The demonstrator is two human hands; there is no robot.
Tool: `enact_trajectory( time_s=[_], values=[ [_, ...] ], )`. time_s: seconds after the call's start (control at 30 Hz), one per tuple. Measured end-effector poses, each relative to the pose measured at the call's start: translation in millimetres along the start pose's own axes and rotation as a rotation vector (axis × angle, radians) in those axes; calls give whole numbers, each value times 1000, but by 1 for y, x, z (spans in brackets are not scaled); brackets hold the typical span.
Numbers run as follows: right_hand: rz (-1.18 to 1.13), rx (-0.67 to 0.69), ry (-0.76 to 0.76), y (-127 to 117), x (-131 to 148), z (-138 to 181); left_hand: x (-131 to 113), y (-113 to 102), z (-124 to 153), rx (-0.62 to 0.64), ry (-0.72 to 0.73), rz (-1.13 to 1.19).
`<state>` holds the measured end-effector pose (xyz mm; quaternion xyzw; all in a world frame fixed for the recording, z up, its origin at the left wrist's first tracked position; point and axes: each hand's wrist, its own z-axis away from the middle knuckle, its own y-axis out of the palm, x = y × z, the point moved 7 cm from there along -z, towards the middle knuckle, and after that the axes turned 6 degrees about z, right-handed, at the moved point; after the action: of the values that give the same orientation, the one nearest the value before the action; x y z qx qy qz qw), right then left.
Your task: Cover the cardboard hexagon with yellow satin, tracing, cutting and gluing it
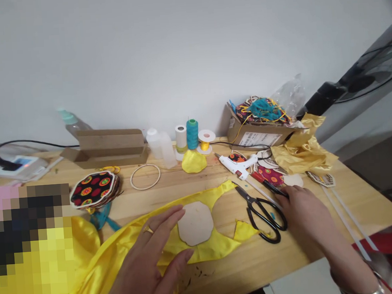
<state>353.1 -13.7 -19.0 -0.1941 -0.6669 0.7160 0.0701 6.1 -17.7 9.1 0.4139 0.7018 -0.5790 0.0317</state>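
My left hand (150, 257) lies flat with fingers spread on a piece of shiny yellow fabric (210, 249), its fingertips against a rounded cardboard shape (196, 223) resting on the cloth. My right hand (303, 211) rests on the wooden table (244, 264) just right of black-handled scissors (262, 211); its fingertips touch a thin red-and-black tool (269, 184), and I cannot see whether they grip it.
A white glue gun (237, 164), thread spools (192, 134), a wooden ring (145, 176), a stack of patterned fabric pieces (93, 190), two cardboard boxes (107, 148), crumpled gold fabric (302, 150) and white sticks (347, 219) lie around. A blurred area sits at the left edge.
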Motion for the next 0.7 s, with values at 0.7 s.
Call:
enact_trajectory(
  time_s=[0.7],
  values=[
    [-1090,172,-647,-36,152,96,-2,54,-6,196,-767,1412]
  ],
)
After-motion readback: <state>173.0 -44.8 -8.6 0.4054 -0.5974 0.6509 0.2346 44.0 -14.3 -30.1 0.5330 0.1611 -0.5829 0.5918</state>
